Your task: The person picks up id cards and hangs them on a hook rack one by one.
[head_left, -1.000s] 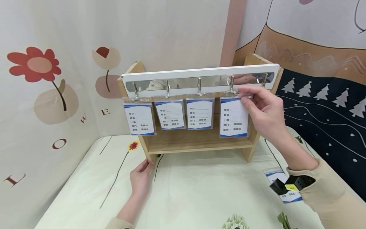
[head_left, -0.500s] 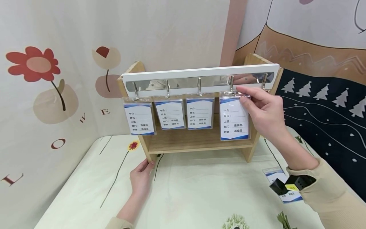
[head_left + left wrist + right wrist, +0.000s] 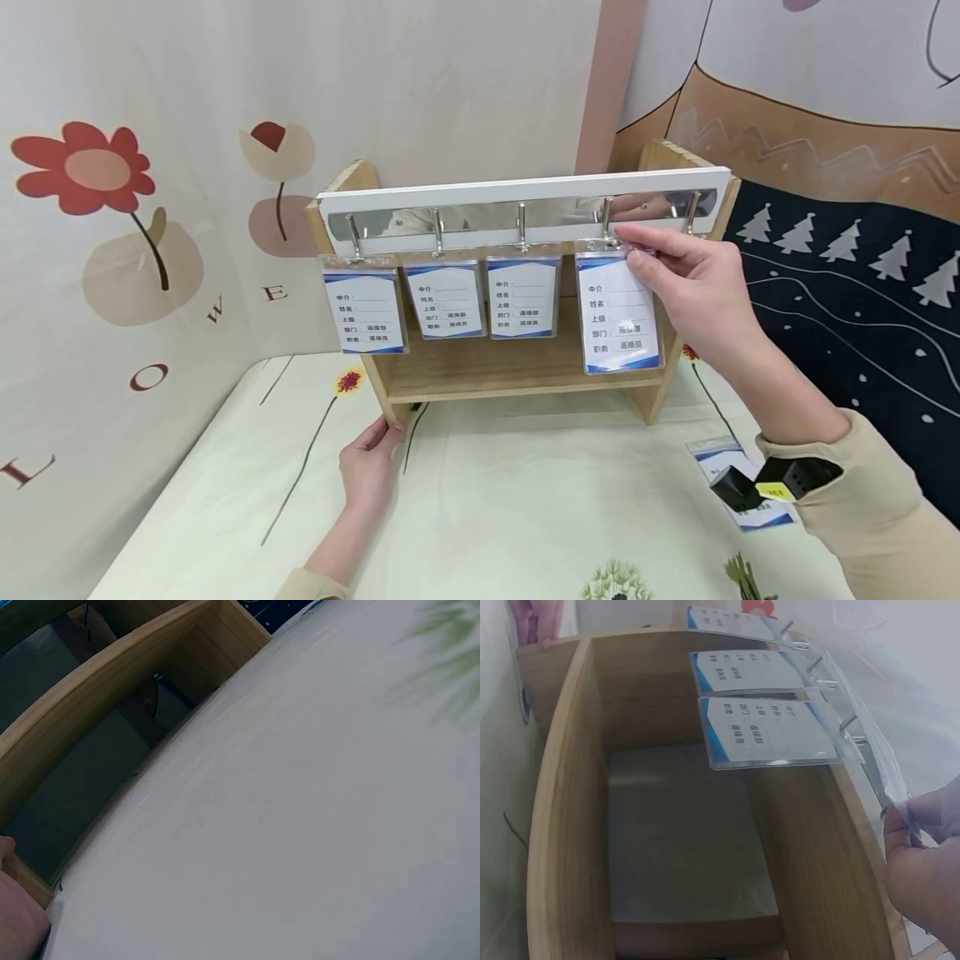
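Observation:
A wooden shelf (image 3: 517,367) stands on the table with a white rail (image 3: 525,187) of metal hooks along its top. Three clear badge holders (image 3: 447,298) with blue-edged cards hang from the left hooks. My right hand (image 3: 690,287) pinches the top of a fourth badge holder (image 3: 618,312) at the fourth hook (image 3: 606,218); its lower end swings out toward me. In the right wrist view the same hand (image 3: 922,855) grips the clear sleeve (image 3: 870,742) edge. My left hand (image 3: 369,467) holds the shelf's lower left corner (image 3: 390,412); only part of that hand (image 3: 19,915) shows in the left wrist view.
Another badge card (image 3: 738,487) lies on the flowered tablecloth (image 3: 525,500) at the right, partly behind my right wrist. The fifth hook (image 3: 693,212) at the rail's right end is bare. Patterned cloth walls close in the left, back and right.
The fourth badge holder has dropped a little and tilted, its bottom now lower and further right. My right hand shifted slightly at the hook; the left hand stayed put.

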Demonstrator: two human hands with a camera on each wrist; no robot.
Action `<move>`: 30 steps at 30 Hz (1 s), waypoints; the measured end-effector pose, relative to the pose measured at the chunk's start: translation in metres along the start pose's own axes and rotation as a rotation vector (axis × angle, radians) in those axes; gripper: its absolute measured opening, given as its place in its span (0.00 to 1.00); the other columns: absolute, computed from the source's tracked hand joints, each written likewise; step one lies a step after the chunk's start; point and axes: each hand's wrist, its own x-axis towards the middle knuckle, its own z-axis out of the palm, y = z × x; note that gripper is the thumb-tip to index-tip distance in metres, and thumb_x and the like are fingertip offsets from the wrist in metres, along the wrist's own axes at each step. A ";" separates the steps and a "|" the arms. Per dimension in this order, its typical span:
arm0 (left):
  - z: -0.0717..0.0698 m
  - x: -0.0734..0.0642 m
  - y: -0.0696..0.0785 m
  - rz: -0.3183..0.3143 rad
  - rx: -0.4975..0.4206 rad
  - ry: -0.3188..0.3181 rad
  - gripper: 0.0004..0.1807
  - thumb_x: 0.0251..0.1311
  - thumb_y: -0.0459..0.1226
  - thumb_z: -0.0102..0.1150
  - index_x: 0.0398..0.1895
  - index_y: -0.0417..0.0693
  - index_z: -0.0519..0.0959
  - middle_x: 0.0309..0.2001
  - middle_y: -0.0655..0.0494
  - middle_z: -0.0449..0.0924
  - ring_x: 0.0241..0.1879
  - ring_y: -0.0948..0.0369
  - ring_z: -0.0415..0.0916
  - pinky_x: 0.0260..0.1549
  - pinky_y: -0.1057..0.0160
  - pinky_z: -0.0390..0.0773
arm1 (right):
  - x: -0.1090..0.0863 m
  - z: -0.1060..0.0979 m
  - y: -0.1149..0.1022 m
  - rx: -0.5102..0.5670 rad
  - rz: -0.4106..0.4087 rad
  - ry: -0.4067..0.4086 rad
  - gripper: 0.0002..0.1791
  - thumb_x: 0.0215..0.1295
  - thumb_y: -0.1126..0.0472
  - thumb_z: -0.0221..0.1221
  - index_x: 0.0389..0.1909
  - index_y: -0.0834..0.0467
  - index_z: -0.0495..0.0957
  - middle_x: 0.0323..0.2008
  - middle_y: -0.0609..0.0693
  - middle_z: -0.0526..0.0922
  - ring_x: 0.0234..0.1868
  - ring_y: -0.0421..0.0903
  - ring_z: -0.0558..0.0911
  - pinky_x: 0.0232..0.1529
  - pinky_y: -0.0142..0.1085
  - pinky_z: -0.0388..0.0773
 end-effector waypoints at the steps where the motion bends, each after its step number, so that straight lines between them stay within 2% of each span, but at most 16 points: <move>1: 0.000 0.000 0.000 0.000 0.000 0.001 0.23 0.69 0.36 0.63 0.64 0.33 0.77 0.58 0.35 0.78 0.47 0.72 0.80 0.43 0.81 0.75 | 0.001 0.000 0.000 0.000 0.012 -0.005 0.19 0.77 0.61 0.58 0.66 0.54 0.80 0.64 0.53 0.80 0.53 0.44 0.77 0.49 0.22 0.77; 7: 0.000 0.000 -0.001 -0.007 0.006 0.005 0.23 0.69 0.36 0.64 0.63 0.34 0.78 0.58 0.36 0.79 0.49 0.67 0.81 0.44 0.80 0.75 | 0.003 0.004 0.004 -0.006 0.037 0.002 0.19 0.77 0.60 0.58 0.65 0.53 0.80 0.62 0.52 0.80 0.50 0.43 0.79 0.49 0.22 0.78; 15: 0.001 0.001 -0.001 -0.005 -0.002 0.013 0.23 0.69 0.36 0.64 0.63 0.33 0.78 0.58 0.35 0.79 0.47 0.70 0.81 0.43 0.81 0.75 | 0.004 0.010 0.015 -0.018 -0.091 0.049 0.19 0.76 0.67 0.57 0.65 0.56 0.80 0.60 0.53 0.81 0.48 0.42 0.78 0.51 0.21 0.76; 19: 0.000 0.001 -0.001 -0.007 -0.005 0.011 0.23 0.69 0.36 0.64 0.63 0.33 0.78 0.58 0.35 0.79 0.44 0.74 0.80 0.43 0.81 0.75 | 0.002 0.012 0.022 0.009 -0.149 0.071 0.21 0.74 0.72 0.57 0.65 0.58 0.79 0.59 0.51 0.81 0.49 0.42 0.78 0.52 0.22 0.75; 24: 0.001 0.002 -0.001 -0.006 -0.006 0.013 0.23 0.68 0.36 0.65 0.63 0.34 0.78 0.57 0.36 0.79 0.41 0.77 0.79 0.43 0.81 0.75 | -0.003 0.009 0.029 0.059 -0.155 0.106 0.21 0.72 0.73 0.59 0.64 0.60 0.80 0.57 0.47 0.82 0.52 0.40 0.80 0.56 0.24 0.75; 30: 0.000 0.001 -0.001 0.017 0.038 0.014 0.21 0.69 0.36 0.64 0.62 0.35 0.79 0.57 0.37 0.80 0.44 0.74 0.80 0.43 0.81 0.74 | -0.015 0.001 0.038 0.111 -0.159 0.117 0.21 0.71 0.74 0.59 0.63 0.62 0.79 0.55 0.45 0.84 0.52 0.40 0.83 0.56 0.25 0.76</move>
